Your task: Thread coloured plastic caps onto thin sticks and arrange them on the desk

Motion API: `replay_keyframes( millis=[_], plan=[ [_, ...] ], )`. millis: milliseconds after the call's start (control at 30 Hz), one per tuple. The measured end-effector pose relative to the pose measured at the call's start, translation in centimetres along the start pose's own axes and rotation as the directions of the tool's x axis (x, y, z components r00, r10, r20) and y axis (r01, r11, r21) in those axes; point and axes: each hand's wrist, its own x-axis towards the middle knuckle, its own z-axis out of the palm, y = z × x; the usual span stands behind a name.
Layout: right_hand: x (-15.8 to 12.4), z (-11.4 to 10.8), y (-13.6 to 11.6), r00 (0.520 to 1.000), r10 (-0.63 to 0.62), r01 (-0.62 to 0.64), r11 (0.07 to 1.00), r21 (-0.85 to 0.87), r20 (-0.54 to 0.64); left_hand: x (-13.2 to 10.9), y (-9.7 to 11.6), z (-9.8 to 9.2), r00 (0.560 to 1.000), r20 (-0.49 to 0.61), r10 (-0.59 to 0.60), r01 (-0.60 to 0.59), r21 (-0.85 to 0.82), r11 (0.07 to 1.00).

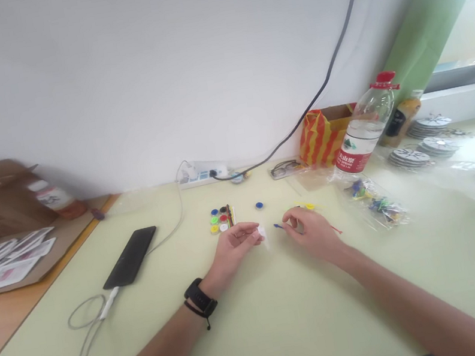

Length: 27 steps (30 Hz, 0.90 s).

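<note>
Left hand (235,245) sits just right of the paint pots (221,219), fingers pinched on a small white piece (262,234). Right hand (310,229) is further right of pots, fingers closed on a thin stick (278,226), blue tip near the white piece. Phone (130,257) lies left of pots.

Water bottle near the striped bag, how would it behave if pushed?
The bottle stands tall on a narrow base, so it would probably tip. Round, it may roll once down. Its thin clear plastic likely dents when squeezed.
</note>
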Motion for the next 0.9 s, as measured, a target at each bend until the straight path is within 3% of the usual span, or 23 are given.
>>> replay_keyframes(
  millis=[133,300,567,700,900],
  plan=[
    [0.2,-0.9,0.8,0.998,-0.062,0.064,0.957,-0.283,0.019,0.2,0.0,-0.2,0.997,-0.045,-0.056,0.052,-0.087,0.995],
    [0.3,-1.4,0.8,0.995,-0.061,0.085,0.924,-0.373,0.077,0.4,0.1,-0.5,0.994,-0.051,-0.093,0.081,-0.192,0.978],
    [0.2,-1.2,0.7,0.973,-0.113,0.171,0.940,-0.296,0.204,0.7,0.0,-0.8,0.985,-0.084,-0.152,0.121,-0.293,0.948],
    [0.1,-1.1,0.3,0.981,-0.135,0.161,0.968,-0.194,0.141,0.7,0.0,-0.9,0.984,-0.085,-0.157,0.125,-0.296,0.947],
    [0.2,-1.1,0.3,0.996,-0.065,0.066,0.998,-0.015,0.065,0.7,-0.2,-1.1,0.987,-0.079,-0.142,0.112,-0.304,0.946]
  ],
)
